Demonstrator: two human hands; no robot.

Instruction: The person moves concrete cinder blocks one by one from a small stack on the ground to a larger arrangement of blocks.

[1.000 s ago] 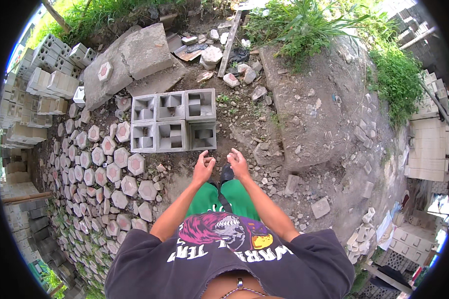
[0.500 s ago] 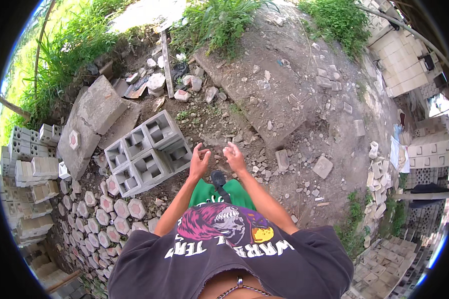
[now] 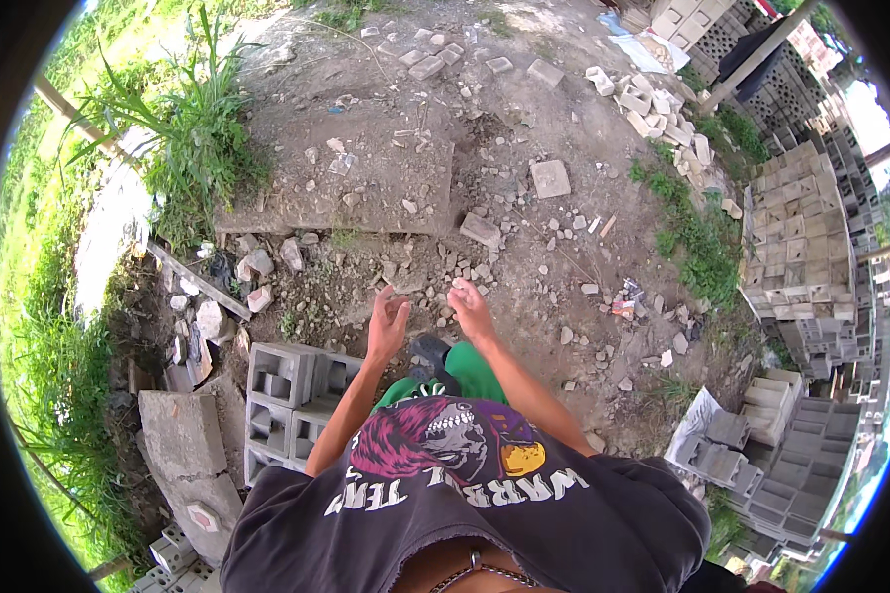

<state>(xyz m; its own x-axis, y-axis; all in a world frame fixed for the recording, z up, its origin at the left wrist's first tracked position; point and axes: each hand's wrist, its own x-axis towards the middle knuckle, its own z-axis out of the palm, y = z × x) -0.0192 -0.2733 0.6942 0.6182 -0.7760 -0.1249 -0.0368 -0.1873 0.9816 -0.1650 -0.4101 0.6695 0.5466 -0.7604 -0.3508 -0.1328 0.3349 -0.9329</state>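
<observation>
My left hand [image 3: 390, 322] is held up in front of my body, its thumb and fingers apart and nothing in it. Beside it my right hand [image 3: 470, 304] is likewise empty, with its fingers loosely curled and apart. Both are above rubble-strewn dirt and touch nothing. A small stack of grey hollow concrete blocks [image 3: 285, 412] stands to the left, nearest my left forearm, which hides part of it. Below the hands, green trousers [image 3: 477, 373] and a dark shoe [image 3: 428, 348] show.
A cracked concrete slab [image 3: 183, 435] lies at lower left, near a wooden plank [image 3: 200, 282]. Ahead are a flat dirt-covered slab [image 3: 366, 188], a loose brick [image 3: 481, 230] and a square paver [image 3: 550, 179]. Tall stacks of blocks [image 3: 799, 237] line the right side. Grass [image 3: 203, 148] grows at left.
My view has turned to the right: the hollow blocks have shifted toward the lower left, and more of the block stacks at right shows. Both hands stay raised and empty.
</observation>
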